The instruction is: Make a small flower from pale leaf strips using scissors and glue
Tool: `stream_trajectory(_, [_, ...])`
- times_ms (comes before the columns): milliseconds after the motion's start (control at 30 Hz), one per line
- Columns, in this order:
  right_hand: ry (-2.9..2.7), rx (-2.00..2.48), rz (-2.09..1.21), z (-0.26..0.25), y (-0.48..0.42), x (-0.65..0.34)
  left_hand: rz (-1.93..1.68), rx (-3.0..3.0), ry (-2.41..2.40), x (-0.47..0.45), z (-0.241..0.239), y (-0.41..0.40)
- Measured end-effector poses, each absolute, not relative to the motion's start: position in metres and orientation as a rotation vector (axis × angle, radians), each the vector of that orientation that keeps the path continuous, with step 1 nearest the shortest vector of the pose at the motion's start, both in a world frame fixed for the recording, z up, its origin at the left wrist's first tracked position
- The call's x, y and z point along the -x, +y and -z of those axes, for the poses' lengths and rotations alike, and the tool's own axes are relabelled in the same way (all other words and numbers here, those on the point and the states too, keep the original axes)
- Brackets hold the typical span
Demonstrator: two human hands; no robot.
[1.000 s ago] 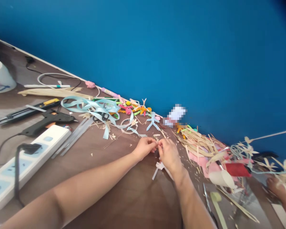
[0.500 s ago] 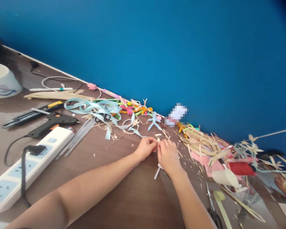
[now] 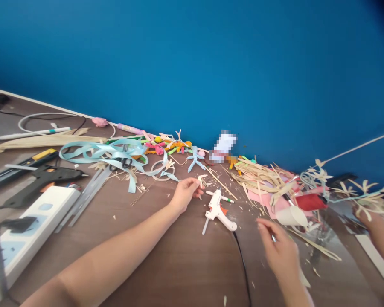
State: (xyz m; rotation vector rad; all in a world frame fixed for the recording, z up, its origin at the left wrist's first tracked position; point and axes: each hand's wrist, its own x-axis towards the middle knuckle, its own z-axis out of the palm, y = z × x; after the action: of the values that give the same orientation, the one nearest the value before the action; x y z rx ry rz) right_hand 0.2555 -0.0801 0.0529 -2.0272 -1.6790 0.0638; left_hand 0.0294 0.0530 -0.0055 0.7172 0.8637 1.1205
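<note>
My left hand (image 3: 184, 194) is closed, pinching a small pale flower-like piece of dried husk (image 3: 201, 181) between thumb and fingertips. My right hand (image 3: 280, 249) is low at the right, its fingers curled around scissors (image 3: 274, 238); only a glint of metal shows, the rest hidden by the hand. Between the hands a white glue gun (image 3: 216, 209) lies on the table, a clear glue stick poking from its back and a black cord running toward me. A white pen with a green band (image 3: 228, 198) lies against it.
A white power strip (image 3: 51, 213), black glue gun (image 3: 48, 179) and light-blue ribbon (image 3: 109, 151) lie left. Husk strips (image 3: 265, 175), a paper cup (image 3: 292, 216) and a red roll (image 3: 310, 202) are at right. Another person's hand (image 3: 371, 221) holds husk flowers at far right.
My hands have come apart. The right has moved right and down to where the scissors lay, uncovering the white glue gun; the left keeps the husk piece. The view has shifted right.
</note>
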Motion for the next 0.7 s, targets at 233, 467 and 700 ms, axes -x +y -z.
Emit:
stream_trajectory(233, [-1.798, 2.242, 0.132, -0.035, -0.071, -0.307, -1.276, -0.731, 0.917, -0.032, 0.014, 0.054])
stream_trajectory(467, [-2.108, 1.825, 0.041, -0.050, 0.019, -0.198, -1.303, -0.709, 0.938, -0.032, 0.010, 0.055])
stream_trajectory(700, [-2.261, 1.805, 0.036, -0.025, 0.076, -0.147, -1.380, -0.689, 0.983, -0.031, 0.010, 0.056])
